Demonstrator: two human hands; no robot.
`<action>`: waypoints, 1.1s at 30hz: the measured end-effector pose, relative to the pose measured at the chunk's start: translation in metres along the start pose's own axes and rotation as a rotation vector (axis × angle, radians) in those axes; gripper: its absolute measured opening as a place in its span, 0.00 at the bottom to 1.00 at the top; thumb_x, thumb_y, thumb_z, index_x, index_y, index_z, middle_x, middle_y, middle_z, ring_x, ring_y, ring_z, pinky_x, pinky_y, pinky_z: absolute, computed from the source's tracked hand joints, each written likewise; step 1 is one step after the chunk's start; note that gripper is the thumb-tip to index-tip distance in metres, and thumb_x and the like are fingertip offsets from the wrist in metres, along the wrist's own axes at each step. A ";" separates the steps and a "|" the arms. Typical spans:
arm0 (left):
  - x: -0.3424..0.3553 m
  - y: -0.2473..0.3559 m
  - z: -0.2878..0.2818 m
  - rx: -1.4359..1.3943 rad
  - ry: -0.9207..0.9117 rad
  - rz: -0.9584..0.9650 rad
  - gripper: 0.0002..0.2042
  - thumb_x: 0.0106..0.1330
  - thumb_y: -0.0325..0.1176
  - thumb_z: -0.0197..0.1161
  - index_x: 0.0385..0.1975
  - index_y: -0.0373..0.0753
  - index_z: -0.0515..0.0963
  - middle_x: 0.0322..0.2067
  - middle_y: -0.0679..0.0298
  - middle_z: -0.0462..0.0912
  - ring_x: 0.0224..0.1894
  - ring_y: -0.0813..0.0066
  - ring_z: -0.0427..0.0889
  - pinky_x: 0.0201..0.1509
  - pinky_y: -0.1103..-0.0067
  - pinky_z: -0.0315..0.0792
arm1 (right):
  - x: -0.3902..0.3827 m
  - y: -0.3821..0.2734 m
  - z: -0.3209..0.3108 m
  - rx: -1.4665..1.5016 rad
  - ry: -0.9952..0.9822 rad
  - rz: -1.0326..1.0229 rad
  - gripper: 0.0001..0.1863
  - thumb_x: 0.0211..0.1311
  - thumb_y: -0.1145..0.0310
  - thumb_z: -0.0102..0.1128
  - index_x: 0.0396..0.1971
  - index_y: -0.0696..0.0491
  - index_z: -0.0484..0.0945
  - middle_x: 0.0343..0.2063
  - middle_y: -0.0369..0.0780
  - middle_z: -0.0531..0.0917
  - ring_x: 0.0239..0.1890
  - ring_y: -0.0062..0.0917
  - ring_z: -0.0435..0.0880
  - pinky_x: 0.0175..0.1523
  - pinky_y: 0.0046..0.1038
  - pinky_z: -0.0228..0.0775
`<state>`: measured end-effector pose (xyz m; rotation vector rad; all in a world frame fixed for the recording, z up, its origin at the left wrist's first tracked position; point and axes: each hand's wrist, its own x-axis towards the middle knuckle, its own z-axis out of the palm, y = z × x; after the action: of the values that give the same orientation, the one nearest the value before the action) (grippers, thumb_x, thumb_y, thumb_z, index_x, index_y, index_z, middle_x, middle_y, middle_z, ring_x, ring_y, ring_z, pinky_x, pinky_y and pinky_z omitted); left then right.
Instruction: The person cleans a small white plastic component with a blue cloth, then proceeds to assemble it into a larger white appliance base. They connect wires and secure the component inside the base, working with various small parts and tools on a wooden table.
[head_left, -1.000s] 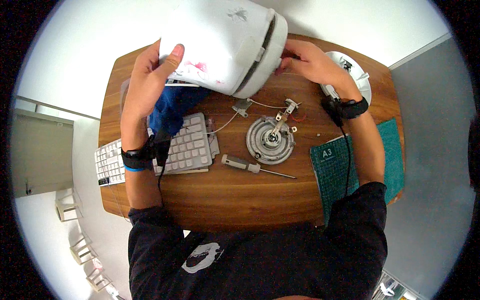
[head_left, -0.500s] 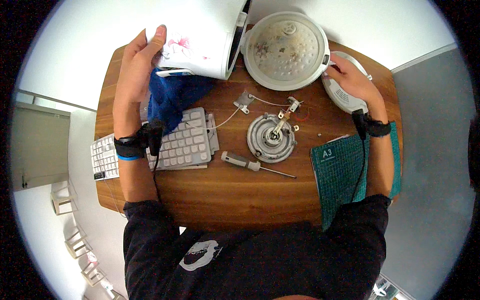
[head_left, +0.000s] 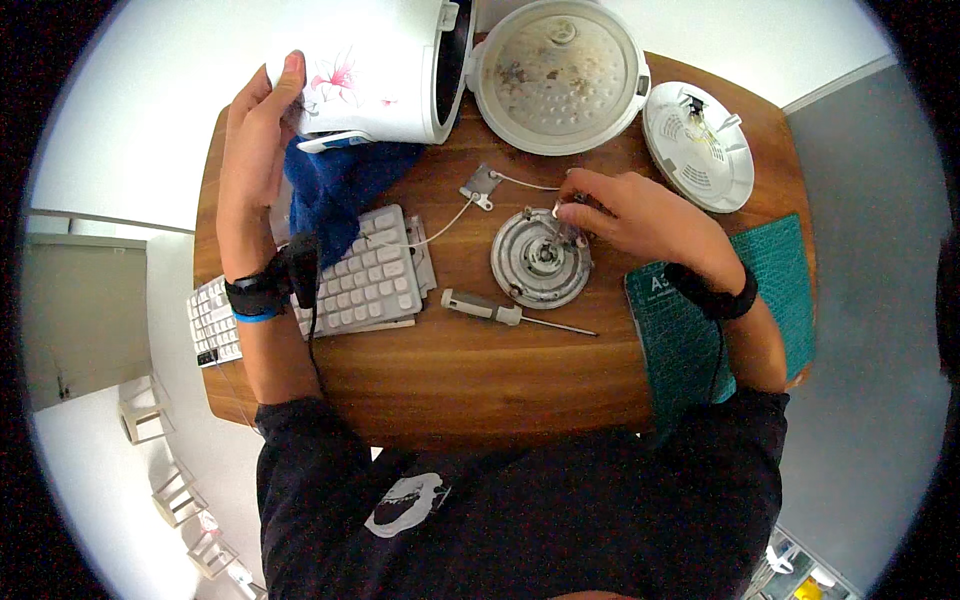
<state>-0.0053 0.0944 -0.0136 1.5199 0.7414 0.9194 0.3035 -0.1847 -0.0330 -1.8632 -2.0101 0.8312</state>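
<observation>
A white rice cooker body (head_left: 390,85) with a pink flower print lies on its side at the far left of the table. My left hand (head_left: 262,130) grips its end, thumb over the rim. The cooker's round lid (head_left: 560,80), stained inside, is swung open beside it. In the middle sits a round metal heating plate (head_left: 530,275). My right hand (head_left: 640,215) is over its far right edge, fingers closed round the metal bracket there, mostly hidden by them. A white wire runs from that spot to a small metal plate (head_left: 482,182).
A white base cover (head_left: 700,150) lies at the far right. A screwdriver (head_left: 490,308) rests in front of the heating plate. Keyboards (head_left: 375,285) and a blue cloth (head_left: 340,185) are at left, a green cutting mat (head_left: 780,270) at right.
My right hand has let go of the base cover and moved left to the bracket on the heating plate. The cover now shows its inner side. My left hand stays on the cooker.
</observation>
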 end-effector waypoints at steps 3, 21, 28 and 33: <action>-0.006 0.005 0.007 0.056 0.050 -0.002 0.19 0.83 0.48 0.62 0.53 0.36 0.86 0.43 0.63 0.89 0.47 0.77 0.86 0.57 0.76 0.77 | -0.002 -0.013 0.003 0.071 0.101 -0.014 0.14 0.77 0.58 0.65 0.48 0.55 0.82 0.35 0.50 0.90 0.38 0.50 0.90 0.43 0.46 0.81; -0.002 0.009 0.006 0.067 0.008 -0.044 0.21 0.83 0.48 0.62 0.52 0.31 0.78 0.43 0.58 0.88 0.46 0.72 0.88 0.54 0.71 0.81 | 0.040 -0.033 -0.042 0.484 0.831 -0.262 0.09 0.84 0.71 0.56 0.56 0.57 0.77 0.41 0.40 0.89 0.42 0.23 0.89 0.48 0.28 0.80; 0.007 0.003 -0.004 0.069 0.012 -0.066 0.21 0.84 0.47 0.60 0.54 0.31 0.77 0.47 0.55 0.87 0.48 0.69 0.88 0.56 0.68 0.81 | 0.107 -0.011 -0.050 0.113 0.889 -0.213 0.11 0.84 0.66 0.54 0.52 0.58 0.73 0.39 0.50 0.82 0.40 0.43 0.83 0.49 0.42 0.76; 0.002 0.004 -0.004 -0.040 0.040 -0.065 0.20 0.81 0.48 0.65 0.52 0.34 0.84 0.42 0.61 0.88 0.46 0.75 0.85 0.55 0.79 0.76 | 0.143 0.004 -0.030 0.109 0.820 -0.318 0.15 0.83 0.61 0.57 0.58 0.55 0.71 0.45 0.50 0.86 0.49 0.39 0.87 0.53 0.44 0.76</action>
<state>-0.0083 0.0976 -0.0091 1.4383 0.7922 0.9126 0.3046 -0.0390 -0.0366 -1.4199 -1.6036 0.0470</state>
